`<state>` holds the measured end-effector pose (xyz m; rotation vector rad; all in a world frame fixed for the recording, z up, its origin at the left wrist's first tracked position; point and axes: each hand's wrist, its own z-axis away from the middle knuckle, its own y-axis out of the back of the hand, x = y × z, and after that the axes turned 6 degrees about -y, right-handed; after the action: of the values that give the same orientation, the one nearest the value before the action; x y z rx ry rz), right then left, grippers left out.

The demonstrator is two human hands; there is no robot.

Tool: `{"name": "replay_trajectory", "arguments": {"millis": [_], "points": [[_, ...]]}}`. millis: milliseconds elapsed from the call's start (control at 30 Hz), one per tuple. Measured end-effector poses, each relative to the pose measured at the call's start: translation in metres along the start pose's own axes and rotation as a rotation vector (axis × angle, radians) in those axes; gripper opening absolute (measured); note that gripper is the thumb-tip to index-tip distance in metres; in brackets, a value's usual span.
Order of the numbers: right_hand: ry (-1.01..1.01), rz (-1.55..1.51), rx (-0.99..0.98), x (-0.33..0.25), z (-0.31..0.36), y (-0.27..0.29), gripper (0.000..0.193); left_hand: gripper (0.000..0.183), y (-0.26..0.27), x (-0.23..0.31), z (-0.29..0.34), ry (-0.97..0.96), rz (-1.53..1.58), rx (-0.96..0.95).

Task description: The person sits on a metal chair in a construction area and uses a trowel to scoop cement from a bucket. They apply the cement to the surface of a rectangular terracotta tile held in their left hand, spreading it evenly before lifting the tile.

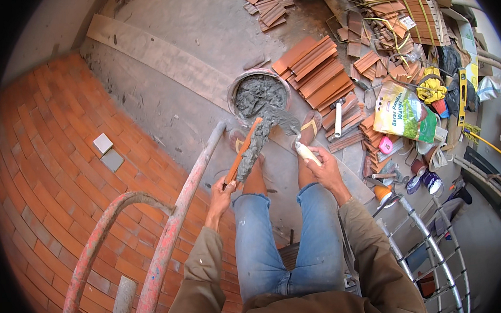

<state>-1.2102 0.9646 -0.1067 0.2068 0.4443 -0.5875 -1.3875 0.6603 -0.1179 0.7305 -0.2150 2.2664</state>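
My left hand (pixel 221 197) is closed around the lower end of a narrow terracotta tile (pixel 243 148), held tilted upward. Thick wet grey mortar (pixel 251 153) coats its right side. In my right hand (pixel 327 172) is a trowel, gripped by its pale handle (pixel 307 153). Mortar covers the trowel's blade, which reaches toward the tile's upper end. Just beyond both hands stands a round bucket (pixel 257 72) with grey mortar (pixel 262 92) inside. Where the mortar on the blade ends and that in the bucket begins is hard to make out.
Stacked terracotta tiles (pixel 314 72) lie right of the bucket, with a white-handled hammer (pixel 338 119) nearby. A rusty metal frame (pixel 169 242) rises at my left over brick-patterned tiling (pixel 62 168). A plastic sack (pixel 400 113), a yellow level (pixel 462 97) and a metal ladder-like frame (pixel 431 249) crowd the right.
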Motion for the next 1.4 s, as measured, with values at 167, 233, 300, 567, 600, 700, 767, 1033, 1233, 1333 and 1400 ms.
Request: {"name": "replay_trajectory", "arguments": {"millis": [167,233,300,567,600,700,767,1033,1233,1333,1400], "points": [[-0.034,0.056,-0.024,-0.005,0.001,-0.004,0.038,0.024,0.0,0.004,0.001,-0.079,-0.085,0.01],[-0.003,0.172,0.005,-0.008,-0.001,-0.002,0.039,0.024,-0.002,0.008,0.003,-0.078,-0.084,0.025],[0.027,0.31,0.031,-0.009,-0.008,0.001,0.039,0.025,-0.004,0.013,0.0,-0.065,-0.109,-0.004],[-0.1,-0.094,-0.037,-0.004,-0.019,0.013,0.036,0.026,-0.015,-0.007,-0.016,0.17,0.471,-0.098],[-0.142,-0.172,-0.08,-0.003,-0.019,0.016,0.036,0.025,-0.017,-0.006,-0.02,0.199,0.514,-0.114],[-0.259,-0.426,-0.219,-0.001,-0.014,0.019,0.036,0.023,-0.02,-0.004,-0.025,0.261,0.633,-0.148],[-0.325,-0.624,-0.323,-0.002,-0.012,0.015,0.037,0.024,-0.022,-0.003,-0.026,0.282,0.716,-0.163],[-0.421,-0.53,-0.321,0.046,0.015,0.019,0.038,0.025,-0.032,0.007,-0.036,0.235,0.826,-0.2],[-0.116,-0.01,-0.082,0.062,0.038,0.009,0.041,0.015,-0.024,0.003,-0.035,0.252,0.82,-0.127],[0.487,0.385,0.189,0.069,0.01,-0.035,0.044,0.013,-0.032,0.008,-0.029,0.236,0.907,-0.111],[0.493,0.328,0.199,0.067,-0.008,-0.064,0.048,0.013,-0.042,0.016,-0.025,0.262,0.949,-0.088]]}}
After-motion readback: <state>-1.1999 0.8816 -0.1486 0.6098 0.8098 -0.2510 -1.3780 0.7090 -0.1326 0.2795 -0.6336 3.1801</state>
